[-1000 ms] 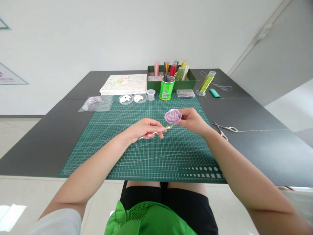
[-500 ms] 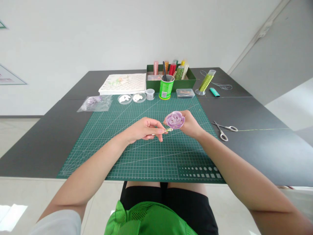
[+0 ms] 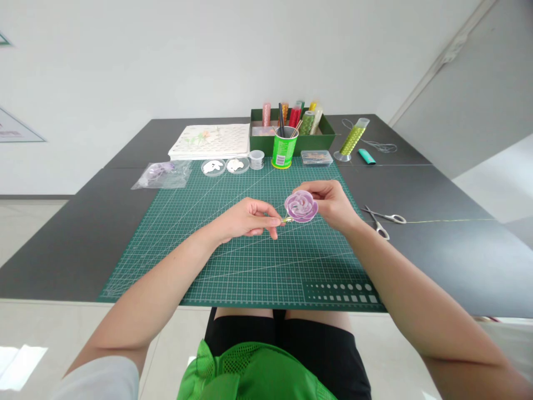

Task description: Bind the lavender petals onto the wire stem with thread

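Note:
A purple artificial flower (image 3: 300,206) with layered, rounded petals faces up over the cutting mat (image 3: 233,266). My left hand (image 3: 255,218) pinches a thin yellow-green stem-like piece (image 3: 288,220) between thumb and forefinger, right at the flower's lower left edge. Whether that piece is joined to the flower I cannot tell. On the other side, my right hand (image 3: 328,201) has its fingers and thumb closed at the flower's upper right edge; its fingertips are partly hidden behind the petals.
Scissors (image 3: 382,223) lie partly spread right of the mat. Behind stand a green can (image 3: 283,151) with sticks, a dark green box (image 3: 327,141) of ribbon rolls, a tilted yellow-green roll (image 3: 353,138), small dishes (image 3: 213,168) of white pieces, a paper stack (image 3: 208,141) and a plastic bag (image 3: 162,175).
My right hand has shifted up and right, from behind the flower to its upper right edge. The flower has moved slightly right. My left hand keeps its pinch almost in place.

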Demonstrator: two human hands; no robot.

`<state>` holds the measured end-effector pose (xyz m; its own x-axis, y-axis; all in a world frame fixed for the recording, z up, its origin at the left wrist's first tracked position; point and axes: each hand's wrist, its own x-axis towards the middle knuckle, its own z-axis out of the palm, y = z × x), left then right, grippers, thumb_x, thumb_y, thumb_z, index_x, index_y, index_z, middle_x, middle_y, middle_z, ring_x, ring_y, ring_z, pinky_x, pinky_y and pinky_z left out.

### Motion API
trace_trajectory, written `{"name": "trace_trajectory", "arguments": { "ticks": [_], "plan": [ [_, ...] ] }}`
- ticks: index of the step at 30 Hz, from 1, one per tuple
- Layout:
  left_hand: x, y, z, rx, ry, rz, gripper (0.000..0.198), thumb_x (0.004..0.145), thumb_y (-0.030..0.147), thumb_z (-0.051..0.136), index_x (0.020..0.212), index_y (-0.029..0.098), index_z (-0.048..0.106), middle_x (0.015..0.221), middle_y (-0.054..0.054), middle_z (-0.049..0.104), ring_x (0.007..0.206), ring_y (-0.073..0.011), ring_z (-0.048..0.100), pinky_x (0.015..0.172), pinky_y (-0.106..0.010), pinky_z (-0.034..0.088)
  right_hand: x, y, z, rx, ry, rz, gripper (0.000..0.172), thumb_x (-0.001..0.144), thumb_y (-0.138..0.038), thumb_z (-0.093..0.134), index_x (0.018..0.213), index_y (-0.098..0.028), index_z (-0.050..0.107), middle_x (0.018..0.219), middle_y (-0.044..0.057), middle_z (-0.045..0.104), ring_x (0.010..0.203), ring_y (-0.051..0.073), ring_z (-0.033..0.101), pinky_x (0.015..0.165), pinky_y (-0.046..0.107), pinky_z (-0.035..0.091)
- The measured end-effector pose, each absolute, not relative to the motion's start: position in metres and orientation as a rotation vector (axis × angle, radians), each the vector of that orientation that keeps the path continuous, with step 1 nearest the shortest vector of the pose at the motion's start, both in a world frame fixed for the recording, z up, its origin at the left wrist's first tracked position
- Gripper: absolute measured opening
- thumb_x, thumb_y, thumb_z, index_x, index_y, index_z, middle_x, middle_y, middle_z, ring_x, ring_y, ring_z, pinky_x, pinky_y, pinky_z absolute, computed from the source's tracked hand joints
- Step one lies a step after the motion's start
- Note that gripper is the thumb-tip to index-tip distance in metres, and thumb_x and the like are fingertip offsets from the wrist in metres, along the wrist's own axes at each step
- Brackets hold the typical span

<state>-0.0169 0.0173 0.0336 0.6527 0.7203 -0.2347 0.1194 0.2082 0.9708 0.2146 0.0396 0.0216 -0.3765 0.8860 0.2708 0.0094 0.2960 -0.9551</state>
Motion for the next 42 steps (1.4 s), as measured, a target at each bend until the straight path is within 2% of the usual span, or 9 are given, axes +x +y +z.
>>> {"name": "trace_trajectory", "arguments": {
  "ticks": [5,15,26,34,38,42],
  "plan": [
    [-0.017,0.018,0.036,1.311,0.857,0.533,0.013,0.086,0.024,0.074,0.089,0.011,0.075,0.07,-0.006,0.075,0.04,-0.0014,0.038,0.036,-0.014,0.022,0.223,0.044,0.021,-0.831,-1.682,1.213,0.036,0.065,-0.051,0.091,0.077,-0.019,0.079,0.068,0.001,0.069,0.059,0.011,0.055,0.053,0.024,0.044],
    [-0.019,0.018,0.038,1.338,0.871,0.567,0.013,0.087,0.024,0.072,0.088,0.011,0.074,0.071,-0.006,0.075,0.04,-0.001,0.037,0.037,-0.014,0.021,0.225,0.051,0.015,-0.929,-1.885,1.123,0.041,0.071,-0.058,0.085,0.071,-0.019,0.073,0.055,-0.002,0.056,0.06,0.013,0.052,0.054,0.026,0.042],
    [-0.014,0.015,0.033,1.315,0.831,0.423,0.015,0.085,0.026,0.075,0.088,0.011,0.075,0.07,-0.008,0.075,0.042,-0.0024,0.037,0.038,-0.014,0.022,0.213,0.041,0.017,-0.894,-1.853,1.058,0.03,0.074,-0.047,0.084,0.076,-0.018,0.076,0.075,0.004,0.073,0.067,0.015,0.062,0.063,0.028,0.051],
    [-0.013,0.015,0.03,1.321,0.787,0.392,0.017,0.081,0.027,0.078,0.086,0.011,0.076,0.07,-0.008,0.075,0.042,-0.0031,0.038,0.037,-0.015,0.022,0.21,0.037,0.018,-0.838,-1.896,1.029,0.023,0.077,-0.041,0.082,0.076,-0.019,0.077,0.075,0.003,0.074,0.063,0.013,0.061,0.059,0.027,0.048],
    [-0.013,0.013,0.032,1.363,0.772,0.407,0.018,0.083,0.03,0.076,0.086,0.012,0.075,0.071,-0.008,0.075,0.042,-0.0033,0.039,0.038,-0.016,0.023,0.206,0.036,0.016,-0.872,-1.912,1.061,0.027,0.077,-0.044,0.081,0.074,-0.018,0.076,0.071,0.002,0.072,0.058,0.012,0.057,0.056,0.026,0.046],
    [-0.014,0.013,0.036,1.424,0.804,0.514,0.019,0.083,0.031,0.075,0.085,0.013,0.074,0.072,-0.007,0.076,0.043,-0.0032,0.04,0.04,-0.016,0.026,0.204,0.038,0.012,-0.907,-1.943,1.069,0.03,0.079,-0.046,0.078,0.072,-0.017,0.074,0.071,0.003,0.071,0.064,0.014,0.059,0.06,0.028,0.048]
  ]
}}
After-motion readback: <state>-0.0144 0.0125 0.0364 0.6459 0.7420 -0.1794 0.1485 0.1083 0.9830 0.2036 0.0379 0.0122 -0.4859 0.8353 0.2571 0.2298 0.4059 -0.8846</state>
